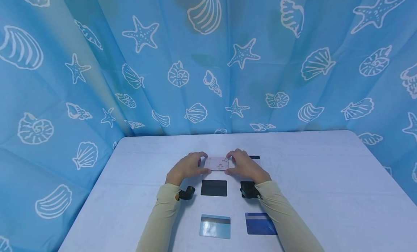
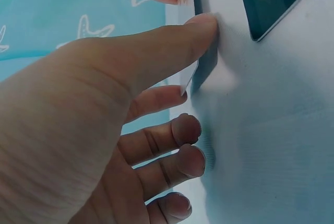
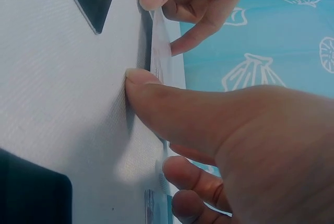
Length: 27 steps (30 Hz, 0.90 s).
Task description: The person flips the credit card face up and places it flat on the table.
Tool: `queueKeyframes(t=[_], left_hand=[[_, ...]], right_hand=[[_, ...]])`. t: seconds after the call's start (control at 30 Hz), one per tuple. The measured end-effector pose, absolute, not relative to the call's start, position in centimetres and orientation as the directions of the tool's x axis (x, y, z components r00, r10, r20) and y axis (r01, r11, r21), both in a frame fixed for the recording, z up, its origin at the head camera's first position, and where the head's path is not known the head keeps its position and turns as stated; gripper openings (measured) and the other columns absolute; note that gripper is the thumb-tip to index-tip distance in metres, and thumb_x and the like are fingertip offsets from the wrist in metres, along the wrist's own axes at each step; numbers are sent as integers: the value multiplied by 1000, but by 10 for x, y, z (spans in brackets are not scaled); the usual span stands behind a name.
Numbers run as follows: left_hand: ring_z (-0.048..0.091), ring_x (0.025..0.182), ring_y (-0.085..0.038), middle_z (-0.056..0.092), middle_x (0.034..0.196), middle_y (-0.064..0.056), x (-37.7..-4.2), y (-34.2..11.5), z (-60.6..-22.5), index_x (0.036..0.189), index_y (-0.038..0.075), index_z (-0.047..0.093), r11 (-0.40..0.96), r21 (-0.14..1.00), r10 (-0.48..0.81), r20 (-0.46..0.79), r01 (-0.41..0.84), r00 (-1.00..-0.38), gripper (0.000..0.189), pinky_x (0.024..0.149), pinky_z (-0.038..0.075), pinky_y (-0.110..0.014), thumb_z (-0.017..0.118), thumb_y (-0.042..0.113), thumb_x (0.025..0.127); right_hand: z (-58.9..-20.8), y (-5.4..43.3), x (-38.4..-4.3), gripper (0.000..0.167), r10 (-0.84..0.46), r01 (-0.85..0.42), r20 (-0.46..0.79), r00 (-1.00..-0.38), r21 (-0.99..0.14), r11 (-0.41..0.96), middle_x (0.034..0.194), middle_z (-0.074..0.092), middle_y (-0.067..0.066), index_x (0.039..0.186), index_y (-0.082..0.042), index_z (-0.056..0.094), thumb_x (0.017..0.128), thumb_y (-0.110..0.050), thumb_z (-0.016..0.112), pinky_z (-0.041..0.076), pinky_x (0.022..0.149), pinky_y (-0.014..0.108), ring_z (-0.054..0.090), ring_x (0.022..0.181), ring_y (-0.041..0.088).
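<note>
A pale pink card (image 1: pixel 217 163) with a small red floral print lies between both hands near the far side of the white table (image 1: pixel 156 154). My left hand (image 1: pixel 189 165) pinches its left end, the thumb on the near edge and the index finger on the far edge. At the opposite end my right hand (image 1: pixel 244 165) grips it in the same way. The right wrist view shows the card (image 3: pixel 160 51) edge-on, close over the tabletop. Partly hidden behind the right hand is another card (image 1: pixel 256 159) with a dark stripe.
Nearer than the pink card lies a black card (image 1: pixel 213 188), with another dark card (image 1: pixel 243 195) partly covered by the right wrist camera. Closer still are a light blue card (image 1: pixel 215 228) and a dark blue card (image 1: pixel 260 225), the latter overlapped by the right sleeve. A blue shell-patterned curtain (image 1: pixel 208 53) hangs behind.
</note>
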<state>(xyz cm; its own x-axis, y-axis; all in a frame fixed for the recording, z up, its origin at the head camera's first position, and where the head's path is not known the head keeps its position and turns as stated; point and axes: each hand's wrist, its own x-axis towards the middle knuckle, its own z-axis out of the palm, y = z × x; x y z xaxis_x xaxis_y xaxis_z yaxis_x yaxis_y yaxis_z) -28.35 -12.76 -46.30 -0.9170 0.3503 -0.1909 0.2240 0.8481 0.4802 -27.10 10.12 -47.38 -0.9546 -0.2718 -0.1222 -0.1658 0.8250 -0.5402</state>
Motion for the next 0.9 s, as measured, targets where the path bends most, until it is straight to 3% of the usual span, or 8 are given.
queueKeyframes(t=[0.23, 0.9], left_hand=[[61, 93, -21, 71, 113, -8, -283, -129, -464, 139, 13, 62, 853, 469, 348, -186, 228, -919, 58, 87, 55, -39, 82, 34, 89], [61, 93, -21, 71, 114, -8, -284, -128, -466, 138, 15, 62, 852, 474, 342, -183, 222, -922, 57, 88, 55, -40, 83, 34, 89]], right_hand=[[-474, 101, -271, 50, -271, -166, -121, -955, -540, 825, 112, 63, 7, 130, -11, 65, 87, -25, 85, 56, 99, 41, 55, 102, 22], [-474, 102, -271, 51, -275, -168, -120, -954, -544, 822, 113, 62, 7, 131, -12, 64, 87, -26, 85, 56, 99, 42, 56, 102, 21]])
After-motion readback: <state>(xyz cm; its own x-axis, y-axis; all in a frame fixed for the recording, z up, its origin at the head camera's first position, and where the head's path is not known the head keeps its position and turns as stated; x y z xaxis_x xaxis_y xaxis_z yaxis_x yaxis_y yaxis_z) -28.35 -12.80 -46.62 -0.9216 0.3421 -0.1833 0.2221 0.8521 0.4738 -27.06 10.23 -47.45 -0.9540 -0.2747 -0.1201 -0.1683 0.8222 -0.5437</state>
